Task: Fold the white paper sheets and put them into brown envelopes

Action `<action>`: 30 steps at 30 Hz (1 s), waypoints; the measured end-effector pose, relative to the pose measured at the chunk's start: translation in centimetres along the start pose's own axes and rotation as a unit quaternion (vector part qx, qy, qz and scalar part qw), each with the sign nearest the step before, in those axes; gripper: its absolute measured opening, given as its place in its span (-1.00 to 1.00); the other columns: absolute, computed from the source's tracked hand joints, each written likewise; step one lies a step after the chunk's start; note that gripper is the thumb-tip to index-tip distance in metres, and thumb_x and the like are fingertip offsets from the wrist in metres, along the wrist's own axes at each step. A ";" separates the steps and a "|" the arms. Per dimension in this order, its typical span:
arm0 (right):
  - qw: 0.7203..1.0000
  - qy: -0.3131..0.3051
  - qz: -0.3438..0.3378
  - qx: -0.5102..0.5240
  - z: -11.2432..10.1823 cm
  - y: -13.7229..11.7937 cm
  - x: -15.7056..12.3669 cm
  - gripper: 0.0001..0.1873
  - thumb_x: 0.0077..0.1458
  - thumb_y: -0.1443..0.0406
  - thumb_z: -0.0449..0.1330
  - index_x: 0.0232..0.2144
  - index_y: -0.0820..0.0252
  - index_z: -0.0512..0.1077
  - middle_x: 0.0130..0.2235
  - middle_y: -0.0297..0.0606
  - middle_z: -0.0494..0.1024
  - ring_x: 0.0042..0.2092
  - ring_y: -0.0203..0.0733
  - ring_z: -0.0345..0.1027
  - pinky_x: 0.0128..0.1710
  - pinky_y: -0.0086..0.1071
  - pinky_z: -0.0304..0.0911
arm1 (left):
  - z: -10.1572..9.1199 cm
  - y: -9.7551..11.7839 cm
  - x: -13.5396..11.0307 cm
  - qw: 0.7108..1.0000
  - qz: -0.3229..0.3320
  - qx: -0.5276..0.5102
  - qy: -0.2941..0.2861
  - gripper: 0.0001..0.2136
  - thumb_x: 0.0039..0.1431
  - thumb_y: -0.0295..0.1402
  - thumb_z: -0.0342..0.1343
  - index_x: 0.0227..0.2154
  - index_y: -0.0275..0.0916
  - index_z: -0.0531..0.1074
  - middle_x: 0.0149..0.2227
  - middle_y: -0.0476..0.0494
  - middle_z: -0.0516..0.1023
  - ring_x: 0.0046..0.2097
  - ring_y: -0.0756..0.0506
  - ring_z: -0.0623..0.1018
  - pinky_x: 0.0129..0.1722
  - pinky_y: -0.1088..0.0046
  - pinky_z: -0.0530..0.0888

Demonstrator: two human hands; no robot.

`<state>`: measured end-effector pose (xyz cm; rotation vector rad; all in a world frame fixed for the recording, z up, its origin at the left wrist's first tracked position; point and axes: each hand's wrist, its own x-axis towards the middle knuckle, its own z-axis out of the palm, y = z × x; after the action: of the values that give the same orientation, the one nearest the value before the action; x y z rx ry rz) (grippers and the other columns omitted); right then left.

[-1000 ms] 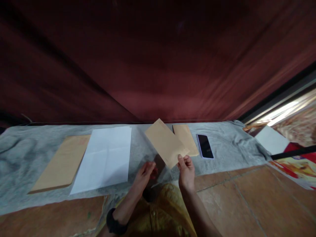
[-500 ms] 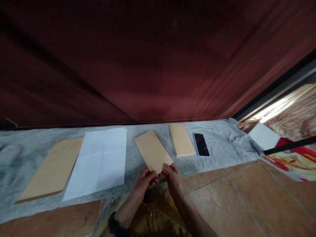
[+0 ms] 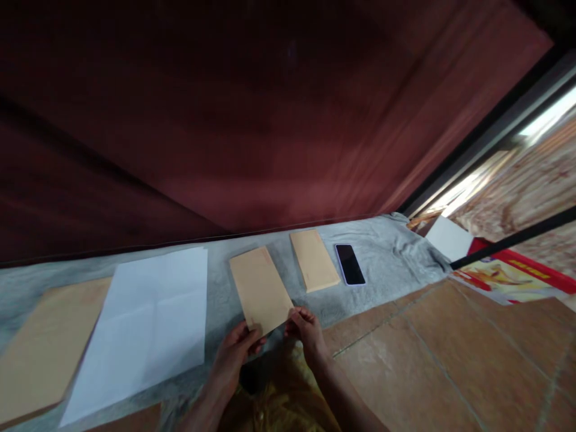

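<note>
A brown paper envelope [image 3: 261, 289] is held by its near corners in front of me. My left hand [image 3: 240, 345] pinches the near left corner, thumb on top. At the near right corner, my right hand [image 3: 306, 330] grips the edge between thumb and fingers. Just right of it lies a small stack of brown envelopes [image 3: 315, 259] on the grey cloth [image 3: 382, 252]. White paper sheets [image 3: 148, 324] lie to the left, partly over a stack of larger brown envelopes [image 3: 49, 348].
A phone [image 3: 350, 264] with a dark screen lies right of the small stack. Behind the cloth stands a dark red surface [image 3: 252, 150]. Brown floor tiles [image 3: 396, 360] border the near side. At the right are a dark bar [image 3: 513, 240] and a red-yellow printed box [image 3: 508, 276].
My hands have moved apart along the envelope's near edge, from close together to one at each corner. The view has shifted to the right.
</note>
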<state>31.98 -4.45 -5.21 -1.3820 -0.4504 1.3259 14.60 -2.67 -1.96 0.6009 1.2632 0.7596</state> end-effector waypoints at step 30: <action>0.972 0.193 -0.133 -0.029 -10.7 -8.0 8.9 -0.53 -0.22 0.04 0.37 -0.31 0.22 0.45 -0.59 -0.44 0.47 -0.60 -0.34 0.29 -0.61 -0.48 0.22 | 15.4 1.7 11.3 0.968 0.150 0.197 -0.047 -0.59 -0.13 -0.42 0.29 -0.13 -0.30 0.48 -0.59 0.10 0.45 -0.56 0.04 0.44 -0.51 0.55 0.32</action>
<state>47.11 0.88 -4.90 -1.5274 -0.3947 0.8082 30.75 7.36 -4.26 1.1588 1.2583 0.7217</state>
